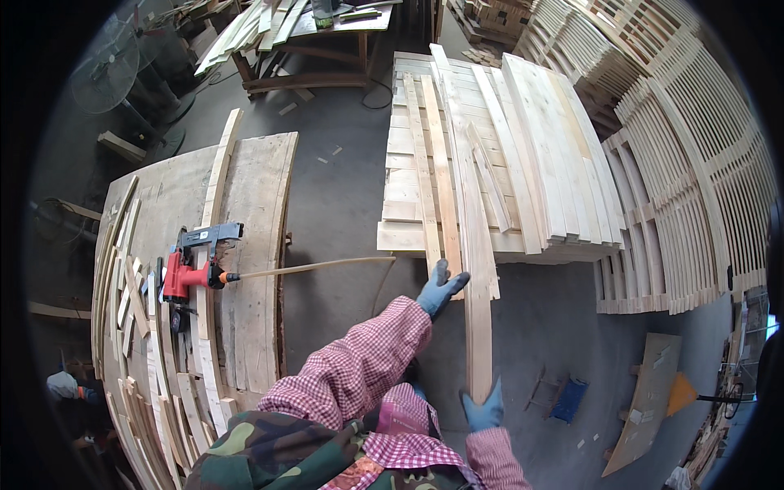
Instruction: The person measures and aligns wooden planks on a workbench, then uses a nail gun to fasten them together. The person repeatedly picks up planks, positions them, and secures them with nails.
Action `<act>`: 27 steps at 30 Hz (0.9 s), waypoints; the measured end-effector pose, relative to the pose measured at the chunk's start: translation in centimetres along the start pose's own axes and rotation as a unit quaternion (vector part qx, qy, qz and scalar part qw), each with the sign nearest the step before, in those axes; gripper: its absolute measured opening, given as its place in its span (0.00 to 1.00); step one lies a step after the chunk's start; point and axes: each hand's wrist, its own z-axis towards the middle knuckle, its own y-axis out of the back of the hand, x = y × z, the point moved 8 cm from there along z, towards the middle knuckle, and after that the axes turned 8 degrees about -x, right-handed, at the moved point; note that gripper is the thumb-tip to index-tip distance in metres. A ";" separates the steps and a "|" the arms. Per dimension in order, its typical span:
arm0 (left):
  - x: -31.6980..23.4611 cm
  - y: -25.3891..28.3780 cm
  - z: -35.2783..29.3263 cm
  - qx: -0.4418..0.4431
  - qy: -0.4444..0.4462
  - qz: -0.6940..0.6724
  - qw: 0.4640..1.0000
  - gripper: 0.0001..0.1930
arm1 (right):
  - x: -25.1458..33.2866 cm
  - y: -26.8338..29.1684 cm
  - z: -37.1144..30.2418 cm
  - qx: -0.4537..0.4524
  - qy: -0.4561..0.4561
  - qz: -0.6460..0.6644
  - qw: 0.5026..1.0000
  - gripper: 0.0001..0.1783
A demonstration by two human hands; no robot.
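Note:
My right hand [484,411], in a blue glove, grips the near end of a long pale wooden board [479,343]. The thumb is on the board's left edge and the fingers are on its right. From there the board runs away from me over the stack of planks [563,163]. My left hand [442,289], gloved too, is at the near ends of two narrow wooden slats [442,171] lying on that stack. Its thumb and fingers are spread, the thumb pointing toward the board. Whether its fingertips press on the slats is hard to see.
On the left, a worktable [253,188] carries loose wood strips and a red nail gun [186,276] with an air hose [327,265]. Slatted wooden panels [670,188] are piled at right. A fan [106,69] and another table [306,82] stand farther back.

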 end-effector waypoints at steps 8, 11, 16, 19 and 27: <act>22.3 25.1 -9.7 0.081 0.178 -0.355 0.914 0.09 | 6.1 -6.6 8.0 0.135 0.202 -0.108 0.964 0.48; 23.6 29.0 -19.0 -0.183 0.255 -0.173 0.933 0.13 | -0.9 -7.7 6.9 0.179 0.156 -0.143 0.961 0.44; 18.3 25.6 -29.2 -0.304 0.193 -0.225 0.905 0.13 | -8.7 -7.7 5.6 0.322 0.134 -0.193 0.917 0.43; 18.0 23.7 -31.2 -0.322 0.202 -0.195 0.904 0.13 | -11.0 -7.0 7.1 0.340 0.113 -0.208 0.910 0.41; 22.0 22.6 -37.3 -0.409 0.244 -0.135 0.869 0.08 | -13.0 -8.9 14.0 0.319 0.031 -0.194 0.927 0.39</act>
